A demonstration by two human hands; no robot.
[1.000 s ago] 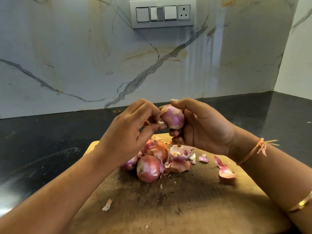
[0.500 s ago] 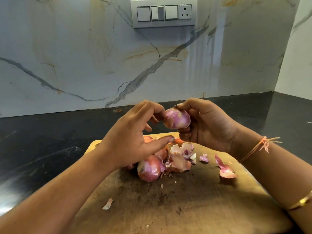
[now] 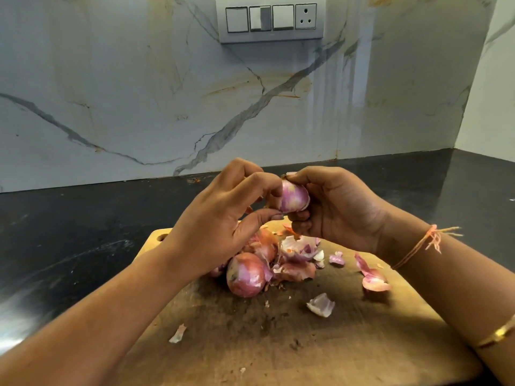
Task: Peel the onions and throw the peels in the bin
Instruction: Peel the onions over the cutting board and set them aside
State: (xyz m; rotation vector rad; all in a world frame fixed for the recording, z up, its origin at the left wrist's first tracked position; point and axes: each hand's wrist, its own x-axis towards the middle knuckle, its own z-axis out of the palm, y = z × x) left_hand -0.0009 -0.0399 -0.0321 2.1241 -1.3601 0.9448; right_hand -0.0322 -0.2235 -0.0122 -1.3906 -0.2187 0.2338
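My right hand (image 3: 340,207) grips a small pink onion (image 3: 293,197) above the wooden cutting board (image 3: 278,344). My left hand (image 3: 223,218) pinches the skin on the onion's left side between thumb and fingers. Below my hands lies an unpeeled onion (image 3: 245,274) with other onions partly hidden behind my left hand. A heap of peels (image 3: 298,254) lies next to them. Loose peels lie at the right (image 3: 373,280), in the middle (image 3: 321,305) and at the lower left (image 3: 178,333) of the board. No bin is in view.
The board lies on a black stone counter (image 3: 69,232). A marble wall (image 3: 139,93) rises behind it, with a switch panel (image 3: 271,18) at the top. A side wall closes the counter at the far right.
A new piece of peel has dropped onto the middle of the board. My left hand opened, then came back to pinch the onion's left side. My right hand turned the onion slightly.
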